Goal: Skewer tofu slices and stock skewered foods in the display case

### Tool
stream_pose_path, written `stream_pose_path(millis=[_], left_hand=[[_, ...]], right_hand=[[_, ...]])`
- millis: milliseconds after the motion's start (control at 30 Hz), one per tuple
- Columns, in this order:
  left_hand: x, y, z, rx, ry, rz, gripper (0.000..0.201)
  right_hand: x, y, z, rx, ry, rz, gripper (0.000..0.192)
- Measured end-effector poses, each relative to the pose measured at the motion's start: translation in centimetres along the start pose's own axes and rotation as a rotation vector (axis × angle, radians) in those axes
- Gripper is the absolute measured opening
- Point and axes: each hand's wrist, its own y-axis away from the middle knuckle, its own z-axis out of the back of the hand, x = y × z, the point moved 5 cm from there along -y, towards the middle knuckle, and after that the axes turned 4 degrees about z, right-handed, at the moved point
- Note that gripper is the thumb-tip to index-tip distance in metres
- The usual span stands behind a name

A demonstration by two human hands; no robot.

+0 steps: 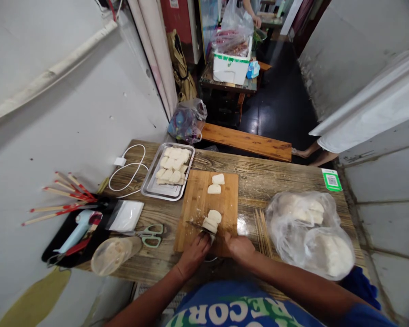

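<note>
A wooden cutting board (pixel 225 204) lies in front of me with white steamed bun slices (pixel 214 216) on it. My right hand (pixel 241 249) is closed in a fist at the board's right edge, around a knife whose handle is hidden. The knife's dark blade (pixel 195 225) points left across the bun, just ahead of my left fingers. My left hand (pixel 196 250) has its fingers bent together on the near end of the bun, mostly covering it. Two more bun slices (pixel 216 183) lie apart near the board's far edge.
Left of the board are a metal tray (pixel 149 184) of skewered bun slices, scissors (pixel 152 236) and a plastic cup (pixel 111 256). Bamboo skewers (pixel 263 234) and bagged buns (pixel 303 209) lie right. Beyond are a bench (pixel 247 139), a white foam box (pixel 229 69) and other people's limbs.
</note>
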Motion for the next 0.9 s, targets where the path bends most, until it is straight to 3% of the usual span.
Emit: stream_pose_path(millis=[167, 567, 900], left_hand=[[-0.2, 0.4, -0.4, -0.055, -0.042, 0.024, 0.038], [-0.1, 3.2, 0.0, -0.221, 0.029, 0.009, 0.035], [-0.3, 2.2, 0.5, -0.207, 0.063, -0.023, 0.034]], right_hand=[[0.5, -0.3, 0.0, -0.037, 0.035, 0.019, 0.023], [-0.4, 7.8, -1.1, -0.160, 0.104, 0.066, 0.016], [-0.2, 8.4, -1.2, -0.089, 0.058, -0.003, 0.018]])
